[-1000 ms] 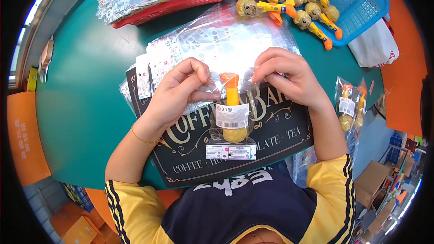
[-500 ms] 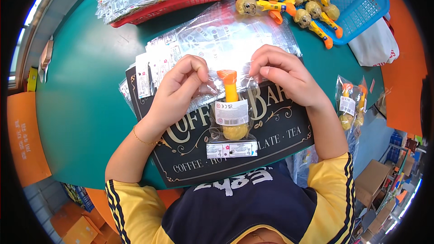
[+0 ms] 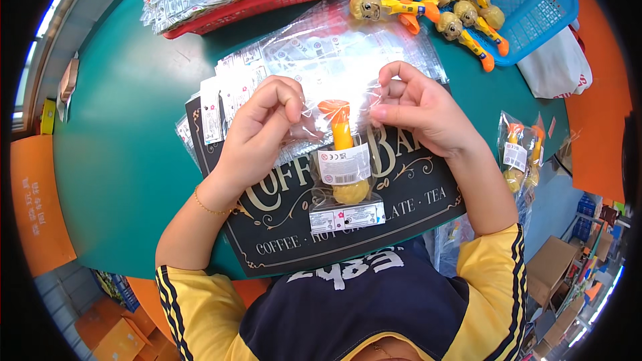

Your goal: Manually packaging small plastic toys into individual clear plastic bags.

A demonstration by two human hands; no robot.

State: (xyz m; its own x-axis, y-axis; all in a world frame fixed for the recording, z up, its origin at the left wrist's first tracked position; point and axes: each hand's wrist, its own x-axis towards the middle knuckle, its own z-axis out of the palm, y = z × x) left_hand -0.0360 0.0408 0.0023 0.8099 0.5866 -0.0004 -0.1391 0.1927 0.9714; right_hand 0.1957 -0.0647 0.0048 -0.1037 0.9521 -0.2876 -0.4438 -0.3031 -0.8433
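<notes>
A clear plastic bag [image 3: 309, 190] lies in front of me over a black printed mat, its paper header strip [image 3: 346, 216] toward me. Inside is a toy with an orange flared end [image 3: 334, 108], a yellow stem and a round gold head [image 3: 352, 192]; a white label [image 3: 344, 164] covers its middle. My left hand [image 3: 271, 117] pinches the bag's far left corner, fingers curled. The far right edge of the bag is between the thumb and index finger of my right hand [image 3: 418, 107]. Glare blurs the film between the hands.
Flat clear bags [image 3: 241, 73] are stacked beyond the mat [image 3: 281, 227]. A red basket [image 3: 267, 10] of bags stands far left; a blue basket [image 3: 535, 7] with several loose toys is far right. Bagged toys [image 3: 513, 160] lie at the table's right edge.
My right hand's fingers have opened wider above the bag edge, thumb lower. The bag has tilted slightly, its header end shifting right and a little away from me. The left hand has barely moved.
</notes>
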